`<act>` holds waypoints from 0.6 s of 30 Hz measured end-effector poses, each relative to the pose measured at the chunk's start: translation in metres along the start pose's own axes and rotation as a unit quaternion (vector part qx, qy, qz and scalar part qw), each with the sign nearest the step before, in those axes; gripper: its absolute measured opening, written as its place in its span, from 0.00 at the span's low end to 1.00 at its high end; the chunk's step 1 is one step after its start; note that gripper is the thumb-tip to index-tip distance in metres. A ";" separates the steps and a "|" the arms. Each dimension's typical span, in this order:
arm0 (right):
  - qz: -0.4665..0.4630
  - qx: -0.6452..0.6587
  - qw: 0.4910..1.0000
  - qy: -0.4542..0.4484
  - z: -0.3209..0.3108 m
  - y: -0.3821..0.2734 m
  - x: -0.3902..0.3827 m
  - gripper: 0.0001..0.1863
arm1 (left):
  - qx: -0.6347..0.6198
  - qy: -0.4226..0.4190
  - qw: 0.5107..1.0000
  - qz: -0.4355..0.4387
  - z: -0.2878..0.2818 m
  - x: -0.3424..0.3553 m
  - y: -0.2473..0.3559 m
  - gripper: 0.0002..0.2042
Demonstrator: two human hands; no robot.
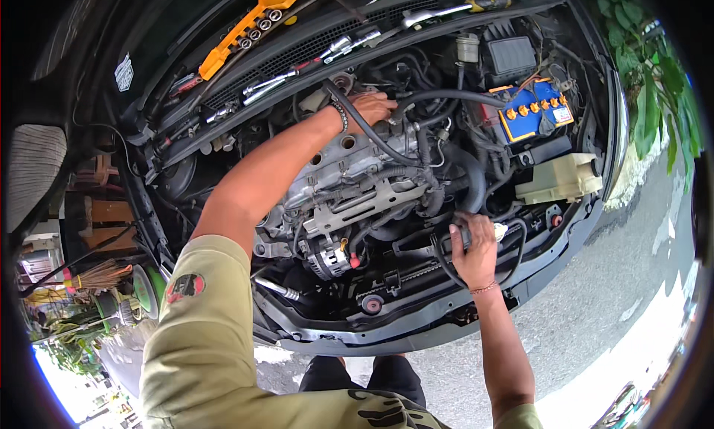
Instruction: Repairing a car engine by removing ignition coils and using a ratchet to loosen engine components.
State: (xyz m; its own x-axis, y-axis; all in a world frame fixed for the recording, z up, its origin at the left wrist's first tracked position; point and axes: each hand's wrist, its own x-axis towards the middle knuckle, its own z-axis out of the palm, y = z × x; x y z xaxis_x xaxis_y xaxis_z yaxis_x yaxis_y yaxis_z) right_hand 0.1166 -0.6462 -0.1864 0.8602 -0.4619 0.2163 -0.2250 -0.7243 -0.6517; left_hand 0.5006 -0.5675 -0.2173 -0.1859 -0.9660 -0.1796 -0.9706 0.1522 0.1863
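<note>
My left hand reaches over the top of the engine to its rear side. Its fingers stretch toward a metal fitting at the end of a black hose; what lies under the palm is hidden. A thinner black hose crosses over the wrist. At the front right, my right hand is closed around the lower end of the thick radiator hose. A looped black cable passes beside that hand. Below the engine's front sits the alternator.
A blue battery with orange caps and a cream fluid tank stand on the right. Ratchets, a screwdriver and an orange socket rail lie along the rear ledge. The front body edge curves before me.
</note>
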 end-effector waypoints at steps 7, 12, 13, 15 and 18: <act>0.067 -0.155 0.985 -0.032 -0.003 0.049 -0.060 0.15 | -0.021 -0.011 0.997 0.077 -0.007 -0.004 -0.016 0.20; 0.138 -0.218 0.964 -0.057 0.007 0.046 -0.056 0.19 | 0.084 0.022 0.977 0.195 -0.013 0.001 -0.022 0.13; 0.137 -0.219 0.965 -0.047 0.008 0.045 -0.055 0.19 | 0.078 0.019 0.976 0.202 -0.012 0.000 -0.019 0.13; 0.113 -0.244 0.963 -0.029 0.010 0.050 -0.056 0.18 | 0.038 -0.035 0.991 0.124 -0.010 0.002 -0.014 0.17; 0.114 -0.237 0.964 -0.034 0.009 0.049 -0.057 0.18 | 0.026 -0.051 0.994 0.090 -0.003 -0.001 -0.019 0.18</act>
State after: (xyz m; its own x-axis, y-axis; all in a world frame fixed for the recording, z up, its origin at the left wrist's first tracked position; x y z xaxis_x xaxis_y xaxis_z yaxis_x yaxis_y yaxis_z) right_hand 0.0602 -0.6504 -0.2368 0.7882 -0.6136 0.0472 -0.5820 -0.7681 -0.2671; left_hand 0.5195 -0.5695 -0.2179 -0.3701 -0.8962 -0.2448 -0.9259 0.3346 0.1752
